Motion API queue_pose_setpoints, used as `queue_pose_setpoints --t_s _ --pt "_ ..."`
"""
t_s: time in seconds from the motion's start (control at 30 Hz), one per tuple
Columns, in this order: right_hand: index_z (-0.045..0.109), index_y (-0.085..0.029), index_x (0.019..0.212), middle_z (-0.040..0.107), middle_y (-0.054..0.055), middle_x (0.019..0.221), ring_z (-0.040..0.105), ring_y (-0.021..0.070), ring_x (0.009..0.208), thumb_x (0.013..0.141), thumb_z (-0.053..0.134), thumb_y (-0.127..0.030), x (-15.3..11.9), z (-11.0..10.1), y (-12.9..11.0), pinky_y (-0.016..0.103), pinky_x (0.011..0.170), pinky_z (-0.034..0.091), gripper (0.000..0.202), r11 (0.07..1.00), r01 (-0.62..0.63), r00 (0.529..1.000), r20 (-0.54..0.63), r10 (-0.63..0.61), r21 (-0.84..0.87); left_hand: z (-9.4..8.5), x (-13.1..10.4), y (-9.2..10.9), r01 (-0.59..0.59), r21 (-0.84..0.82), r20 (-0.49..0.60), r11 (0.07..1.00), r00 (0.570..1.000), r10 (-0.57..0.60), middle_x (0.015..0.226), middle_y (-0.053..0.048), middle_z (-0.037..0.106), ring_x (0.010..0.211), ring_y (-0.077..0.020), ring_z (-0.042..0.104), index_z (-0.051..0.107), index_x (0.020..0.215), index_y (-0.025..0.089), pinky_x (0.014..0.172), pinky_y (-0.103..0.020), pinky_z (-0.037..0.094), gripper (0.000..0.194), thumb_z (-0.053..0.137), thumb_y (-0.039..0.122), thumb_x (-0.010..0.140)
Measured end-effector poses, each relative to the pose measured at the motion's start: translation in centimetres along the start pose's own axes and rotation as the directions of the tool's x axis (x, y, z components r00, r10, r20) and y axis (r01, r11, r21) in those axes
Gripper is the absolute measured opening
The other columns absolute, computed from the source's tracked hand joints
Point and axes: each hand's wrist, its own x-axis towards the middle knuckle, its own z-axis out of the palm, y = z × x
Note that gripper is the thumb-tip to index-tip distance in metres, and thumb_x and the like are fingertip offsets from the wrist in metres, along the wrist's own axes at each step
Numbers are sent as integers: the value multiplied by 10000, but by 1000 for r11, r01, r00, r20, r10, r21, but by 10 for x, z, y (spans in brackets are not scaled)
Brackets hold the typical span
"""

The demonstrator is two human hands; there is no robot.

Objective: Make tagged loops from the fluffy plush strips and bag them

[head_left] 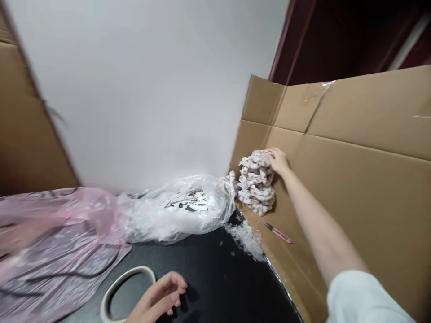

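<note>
Reaching out to the far right, my right hand (279, 160) has its fingers curled over the upper right edge of a pile of fluffy white-and-brown bands (256, 184). Its fingertips are partly hidden in the fluff. The pile leans by the cardboard wall, and small white tags seem to stick out on its left side. My left hand (163, 296) is low over the black table, fingers loosely bent, thumb apart from them, nothing between. Beside its wrist is a cream-coloured ring (109, 296), like a tape roll or hoop, partly covered by the hand.
Pink-handled thread snips (279, 233) lie on the cardboard (363, 188) below the pile. White fluff scraps (247, 237) are scattered near the black table's (215, 278) edge. A clear plastic bag (151, 220) with white tags and pink plastic sheeting (97, 211) lie along the white wall.
</note>
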Motion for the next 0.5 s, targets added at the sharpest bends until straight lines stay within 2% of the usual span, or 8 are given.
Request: queue_pose_setpoints --t_s 0.07,0.17,0.27,0.33,0.4,0.43,0.47,0.5 --pt "652 -69 1099 547 244 1291 497 298 1211 837 524 -237 -11 -5 -4 465 1029 357 337 999 -8 999 -54 11 48 5 -6 7 -42 14 38 999 998 41 779 -17 582 704 -160 515 641 823 195 618 -247 385 316 715 487 729" --pt "647 -64 1159 487 273 1347 442 314 1299 821 562 -307 -31 -15 -30 433 1087 299 424 988 29 987 -162 -4 152 11 -17 29 -155 174 89 972 986 142 818 -36 619 744 -162 546 622 855 180 688 -261 413 212 658 382 805" --pt "637 -215 1240 476 163 1420 443 306 1324 822 580 -426 -77 -34 -75 436 1105 319 471 915 301 938 -258 -233 269 4 -26 61 -318 569 68 759 937 342 874 -60 665 825 -190 588 658 888 193 787 -293 432 143 585 311 855" --pt "546 -411 1319 418 25 1486 376 287 1378 847 567 -434 -126 -51 -103 452 1157 260 473 895 291 942 -266 -206 338 -11 -32 80 -258 793 15 552 914 406 904 -75 693 861 -217 609 680 918 208 813 -314 433 153 575 299 855" --pt "468 -517 1337 366 -41 1513 331 303 1401 853 519 -487 -184 -64 -120 510 1165 258 487 856 218 972 -27 -233 468 -38 -40 95 -4 934 -137 356 919 370 954 -92 705 925 -247 618 701 936 208 841 -326 437 176 610 316 831" --pt "505 -512 1310 475 -12 1441 423 345 1337 811 550 -527 -212 -67 -123 566 1117 333 501 808 201 932 147 -333 554 -55 -45 101 202 947 -278 251 906 318 1003 -86 705 986 -252 611 707 949 221 883 -322 432 184 628 320 816" --pt "559 -499 1270 597 24 1317 555 358 1211 763 611 -534 -237 -67 -122 561 1021 456 511 770 168 785 389 -483 616 -74 -52 107 340 918 -389 205 873 295 1049 -110 696 1045 -276 593 711 955 201 926 -347 416 185 628 279 810" --pt "630 -493 1189 695 41 1146 664 334 1038 747 640 -512 -259 -65 -119 511 917 544 443 748 85 637 542 -549 658 -94 -59 111 449 876 -482 177 829 285 1073 -155 683 1077 -310 578 713 945 158 947 -392 405 182 598 214 816"
